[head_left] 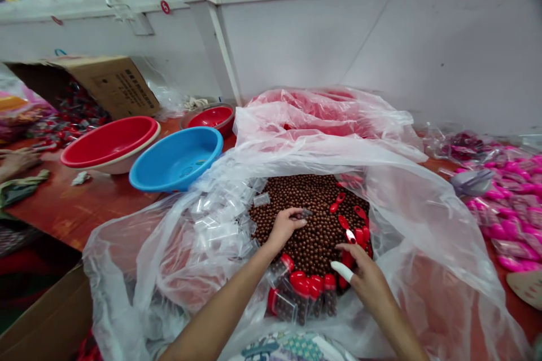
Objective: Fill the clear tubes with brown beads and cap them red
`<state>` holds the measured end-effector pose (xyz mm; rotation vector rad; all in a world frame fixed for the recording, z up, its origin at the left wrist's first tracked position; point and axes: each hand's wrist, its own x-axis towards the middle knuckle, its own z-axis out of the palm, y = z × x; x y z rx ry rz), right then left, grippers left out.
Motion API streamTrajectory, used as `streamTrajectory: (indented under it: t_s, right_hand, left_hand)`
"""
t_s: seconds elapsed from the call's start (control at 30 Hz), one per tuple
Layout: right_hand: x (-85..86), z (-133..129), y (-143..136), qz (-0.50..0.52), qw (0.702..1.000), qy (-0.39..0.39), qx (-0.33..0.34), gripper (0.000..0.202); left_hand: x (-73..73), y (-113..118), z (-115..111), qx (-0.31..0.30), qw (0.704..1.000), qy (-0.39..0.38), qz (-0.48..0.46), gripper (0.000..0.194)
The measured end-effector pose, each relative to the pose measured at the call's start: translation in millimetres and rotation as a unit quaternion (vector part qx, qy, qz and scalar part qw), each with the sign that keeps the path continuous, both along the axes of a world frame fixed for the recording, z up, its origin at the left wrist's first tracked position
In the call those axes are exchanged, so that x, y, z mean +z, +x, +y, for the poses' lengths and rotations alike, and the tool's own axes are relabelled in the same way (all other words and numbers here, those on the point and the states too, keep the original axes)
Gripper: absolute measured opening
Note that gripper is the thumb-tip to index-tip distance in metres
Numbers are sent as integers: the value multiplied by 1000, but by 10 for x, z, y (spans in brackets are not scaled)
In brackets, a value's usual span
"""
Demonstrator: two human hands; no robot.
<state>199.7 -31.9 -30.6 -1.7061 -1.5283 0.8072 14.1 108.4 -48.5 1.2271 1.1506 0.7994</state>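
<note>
Brown balls [296, 242] fill an opened clear plastic bag [427, 225]. My left hand [288, 227] is over the balls, its fingers closed on a small clear container [304, 214] that looks partly filled with brown balls. To the right, my right hand [359, 268], with a white cover on one finger, has its fingers apart beside red caps [359, 235]; nothing shows between them. Clear containers [220, 225] are heaped on the left of the bag. Filled containers with red tops [301, 290] lie at the near edge of the balls.
A blue basin [178, 159] and a red basin [110, 141] stand at the left, before a cardboard box [121, 87]. Pink packed items [512, 203] lie at the right. Another person's hand [19, 162] is at the far left edge.
</note>
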Motion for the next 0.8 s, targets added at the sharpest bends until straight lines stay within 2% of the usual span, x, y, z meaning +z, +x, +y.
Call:
streamTrajectory:
  t_s: [0.13,0.2,0.3,0.4,0.47,0.57,0.7,0.8]
  right_hand:
    - [82,-76,55,-2,998,-15,62,22]
    - [98,-114,89,7,997,-26,73,21]
    - [100,-147,133,35,997,-51,41,23]
    - [103,-128,140,121,989,-81,-35,32]
    - [116,-85,117,213,968,-104,-88,35]
    - [155,-6,51,351,920,-105,-139,38]
    - [204,66,-74,463,866,-143,-124,43]
    - [200,98,-185,454,868,-177,-97,46]
  left_hand:
    - [24,-22,-9,5,997,-37,-65,34]
    - [57,-58,-20,3,994,-62,-93,36]
    - [168,-143,-71,4,987,-94,-127,40]
    - [336,-240,-163,-5,975,-123,-185,40]
    - [443,-295,-240,-5,968,-144,-204,39]
    - [560,-349,-366,1,965,-174,-196,37]
    - [635,-392,-535,-3,963,-184,-199,37]
    - [646,-424,-632,4,963,-186,-193,36]
